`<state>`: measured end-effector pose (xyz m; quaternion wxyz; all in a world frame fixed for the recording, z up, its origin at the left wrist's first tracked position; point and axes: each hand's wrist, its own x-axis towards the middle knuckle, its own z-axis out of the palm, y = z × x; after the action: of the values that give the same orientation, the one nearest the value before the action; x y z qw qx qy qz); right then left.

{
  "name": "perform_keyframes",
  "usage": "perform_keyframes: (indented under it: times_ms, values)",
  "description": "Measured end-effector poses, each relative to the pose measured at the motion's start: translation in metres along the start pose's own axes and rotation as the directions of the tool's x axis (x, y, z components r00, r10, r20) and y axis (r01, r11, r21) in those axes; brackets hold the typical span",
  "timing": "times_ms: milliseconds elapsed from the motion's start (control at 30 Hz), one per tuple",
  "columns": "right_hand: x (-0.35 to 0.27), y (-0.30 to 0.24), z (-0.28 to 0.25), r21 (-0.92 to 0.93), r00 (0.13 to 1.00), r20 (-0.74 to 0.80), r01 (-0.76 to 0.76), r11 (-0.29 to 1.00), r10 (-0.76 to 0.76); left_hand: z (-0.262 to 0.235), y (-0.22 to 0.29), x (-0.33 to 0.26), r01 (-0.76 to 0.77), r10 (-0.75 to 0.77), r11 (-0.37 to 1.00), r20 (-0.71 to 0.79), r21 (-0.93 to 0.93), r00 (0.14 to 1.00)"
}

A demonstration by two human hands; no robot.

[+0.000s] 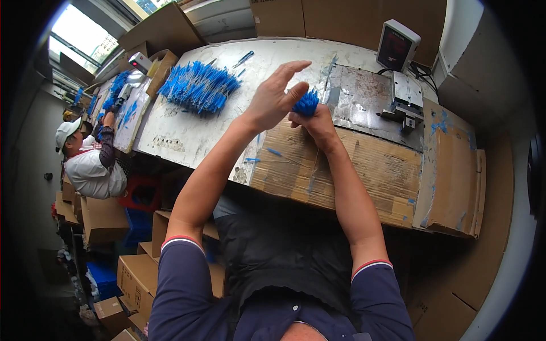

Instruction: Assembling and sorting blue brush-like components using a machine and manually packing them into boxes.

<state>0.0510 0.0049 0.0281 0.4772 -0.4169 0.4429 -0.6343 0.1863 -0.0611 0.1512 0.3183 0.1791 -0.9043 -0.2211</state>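
Observation:
A bunch of thin blue strips with bristly tips [306,103] is gripped in my right hand [321,126], just above the cardboard-covered part of the bench. My left hand [272,101] is raised beside the bunch, its fingers stretched out and the thumb apart. The left thumb reaches close to the tips; whether it touches them I cannot tell. Farther left lies a large heap of similar blue pieces with pale thin ends [200,87]. A few loose blue bits [274,152] lie on the cardboard [375,170] under my hands.
A metal fixture [407,102] stands on a steel plate [364,94] at the right, with a display box [397,45] behind it. A blue-handled tool [243,59] lies at the back. At the far left a person [94,170] works at the bench; cartons [136,281] are stacked below.

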Motion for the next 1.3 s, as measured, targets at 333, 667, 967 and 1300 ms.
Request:
perform_keyframes:
  times_ms: [333, 667, 967, 1300]
  values:
    - [0.007, 0.022, 0.001, -0.025, 0.973, -0.173, 0.151, 0.988, -0.153, -0.025, -0.009, -0.160, 0.239, -0.283, 0.933, 0.135, 0.269, 0.950]
    - [-0.004, 0.016, 0.008, 0.032, 0.992, -0.118, 0.051, 0.998, -0.047, -0.011, -0.029, -0.190, 0.145, -0.207, 0.886, 0.097, 0.441, 0.973]
    - [-0.003, 0.010, -0.003, 0.180, 0.992, -0.120, -0.014, 0.983, 0.036, 0.011, -0.012, -0.136, -0.204, 0.127, 0.898, 0.214, 0.390, 0.969]
    - [-0.001, 0.001, -0.010, 0.313, 0.953, -0.290, 0.008, 0.950, 0.088, 0.002, -0.027, -0.127, -0.125, 0.048, 0.884, 0.180, 0.450, 0.983]
